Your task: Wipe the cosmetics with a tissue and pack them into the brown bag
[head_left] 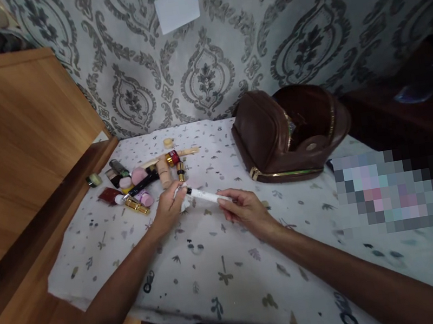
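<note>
My right hand (246,209) is closed on the near end of a slim white tube (205,195), perhaps a cosmetic pen, with a black part at its far end. At that black end, my left hand (169,208) pinches a crumpled white tissue (185,204), mostly hidden by the fingers. Just beyond the left hand lie cosmetics: a beige tube (164,173), a small gold-and-black bottle (180,172), a red-and-gold container (172,158) and a long black tube (143,184). Pink sponges (138,175) rest among them.
A brown leather bag (261,133) stands unzipped at the back right. Further right is a pixelated, blurred-out item (389,192). A wooden cabinet (20,116) borders the left side, and a patterned wall rises behind the printed white cloth (223,254).
</note>
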The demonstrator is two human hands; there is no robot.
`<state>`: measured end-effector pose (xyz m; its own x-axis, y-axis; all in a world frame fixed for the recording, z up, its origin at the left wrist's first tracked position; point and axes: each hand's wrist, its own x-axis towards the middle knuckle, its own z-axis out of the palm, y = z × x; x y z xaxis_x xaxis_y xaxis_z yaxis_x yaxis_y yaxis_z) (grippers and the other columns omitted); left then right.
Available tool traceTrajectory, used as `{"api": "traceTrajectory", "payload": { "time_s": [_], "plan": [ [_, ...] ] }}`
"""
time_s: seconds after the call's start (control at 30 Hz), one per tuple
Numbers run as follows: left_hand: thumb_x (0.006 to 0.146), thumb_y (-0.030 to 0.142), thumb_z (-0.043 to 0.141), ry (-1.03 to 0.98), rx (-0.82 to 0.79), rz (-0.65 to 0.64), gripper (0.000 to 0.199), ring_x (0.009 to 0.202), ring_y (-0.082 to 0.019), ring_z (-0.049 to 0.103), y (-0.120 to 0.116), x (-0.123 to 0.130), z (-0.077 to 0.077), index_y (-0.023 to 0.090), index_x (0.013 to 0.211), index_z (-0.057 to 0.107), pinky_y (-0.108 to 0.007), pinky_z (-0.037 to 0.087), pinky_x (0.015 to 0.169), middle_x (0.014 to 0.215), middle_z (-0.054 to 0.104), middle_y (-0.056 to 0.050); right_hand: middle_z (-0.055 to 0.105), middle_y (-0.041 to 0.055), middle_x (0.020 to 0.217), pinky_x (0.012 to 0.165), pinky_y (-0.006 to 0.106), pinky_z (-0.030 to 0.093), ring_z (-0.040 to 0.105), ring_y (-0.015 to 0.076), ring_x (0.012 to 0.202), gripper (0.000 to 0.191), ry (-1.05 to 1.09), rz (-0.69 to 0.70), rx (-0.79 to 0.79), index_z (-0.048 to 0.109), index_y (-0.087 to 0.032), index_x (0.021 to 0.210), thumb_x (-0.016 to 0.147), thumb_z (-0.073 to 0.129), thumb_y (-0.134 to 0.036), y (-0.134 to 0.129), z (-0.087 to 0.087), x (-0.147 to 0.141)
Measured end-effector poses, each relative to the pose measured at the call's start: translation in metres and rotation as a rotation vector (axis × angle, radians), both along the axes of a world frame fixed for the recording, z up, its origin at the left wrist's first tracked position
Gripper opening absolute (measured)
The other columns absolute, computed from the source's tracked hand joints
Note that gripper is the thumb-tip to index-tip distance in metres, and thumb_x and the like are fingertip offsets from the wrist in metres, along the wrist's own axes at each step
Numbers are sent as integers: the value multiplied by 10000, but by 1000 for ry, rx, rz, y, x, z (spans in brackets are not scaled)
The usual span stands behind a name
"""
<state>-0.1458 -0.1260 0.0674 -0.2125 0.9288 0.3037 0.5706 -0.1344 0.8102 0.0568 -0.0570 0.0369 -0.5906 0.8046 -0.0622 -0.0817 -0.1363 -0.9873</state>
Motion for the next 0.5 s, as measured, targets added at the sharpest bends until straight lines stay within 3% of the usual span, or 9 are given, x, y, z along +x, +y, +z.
{"api": "traceTrajectory", "payload": {
  "time_s": [0.2, 0.4, 0.5],
  "plan": [
    [946, 363, 445, 110, 64, 81, 226, 599, -145, 471, 0, 2, -5, 210, 797, 520, -267, 344, 586, 640, 493, 35, 534, -51, 477, 380, 214, 287, 415, 85, 388, 396, -70, 2, 96, 689, -166, 921, 716, 729, -503, -4, 4, 0],
    [937, 335, 493, 207, 129, 108, 181, 646, -152, 509, 0, 1, -6, 207, 823, 551, -271, 371, 626, 706, 555, 15, 550, -50, 585, 422, 218, 412, 494, 86, 441, 343, -33, 30, 194, 633, -189, 800, 707, 762, -493, -13, 3, -3],
    [937, 344, 487, 142, 122, 131, 159, 628, -148, 500, -1, 1, -5, 212, 890, 563, -261, 381, 609, 711, 549, 21, 555, -51, 607, 419, 216, 411, 494, 78, 430, 355, -18, 49, 187, 614, -192, 803, 722, 748, -510, -11, 3, -4]
  ]
}}
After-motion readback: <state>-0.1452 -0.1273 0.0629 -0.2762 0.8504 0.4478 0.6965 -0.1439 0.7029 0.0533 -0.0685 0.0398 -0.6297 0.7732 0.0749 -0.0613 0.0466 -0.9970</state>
